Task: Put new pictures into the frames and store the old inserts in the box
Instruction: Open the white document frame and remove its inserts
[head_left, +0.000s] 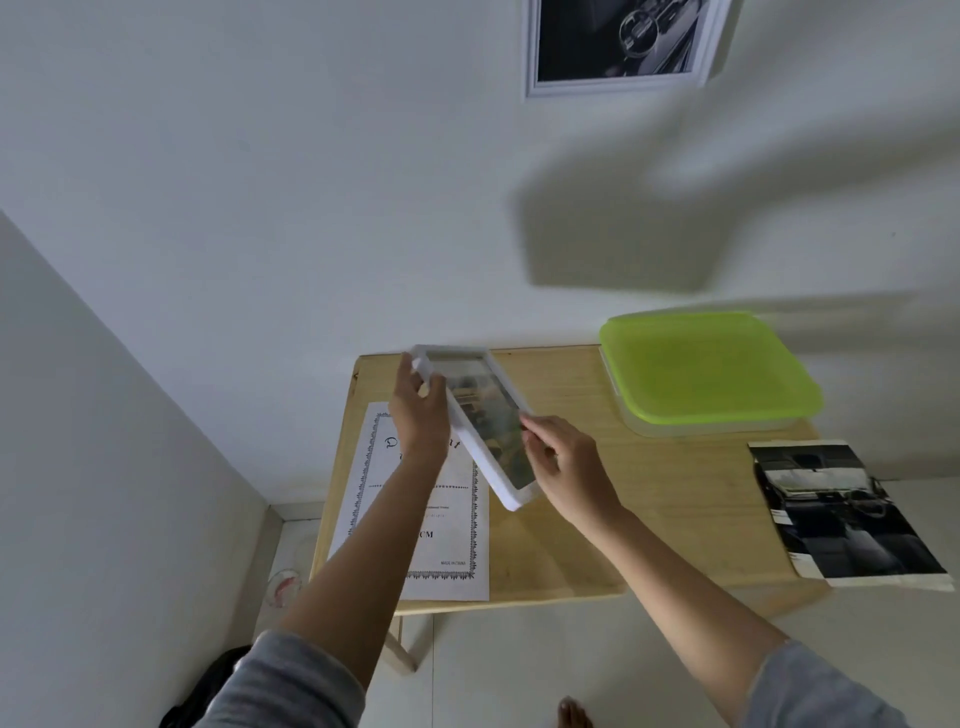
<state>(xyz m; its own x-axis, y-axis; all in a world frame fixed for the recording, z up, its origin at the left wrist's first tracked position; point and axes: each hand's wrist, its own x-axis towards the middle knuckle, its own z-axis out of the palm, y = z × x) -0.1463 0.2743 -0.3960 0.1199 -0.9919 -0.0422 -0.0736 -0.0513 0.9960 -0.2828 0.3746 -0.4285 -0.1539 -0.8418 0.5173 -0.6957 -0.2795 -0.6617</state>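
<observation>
A white picture frame (488, 467) with a picture behind its glass is tilted above the wooden table (623, 493). My left hand (418, 415) grips the frame's left edge near its top corner. My right hand (563, 462) pinches the frame's right edge with thumb and fingertips. A white paper insert (374, 499) with a decorative border and printed text lies flat on the table under my left forearm. At the table's back right stands a clear box with a green lid (706, 374), lid on. A dark car-interior picture (841, 514) lies at the right edge.
A second white frame (623, 47) with a black-and-white picture hangs on the wall above. The table stands against the wall in a corner. A dark bag (208, 691) sits on the floor at lower left. A bare foot (571, 714) shows below.
</observation>
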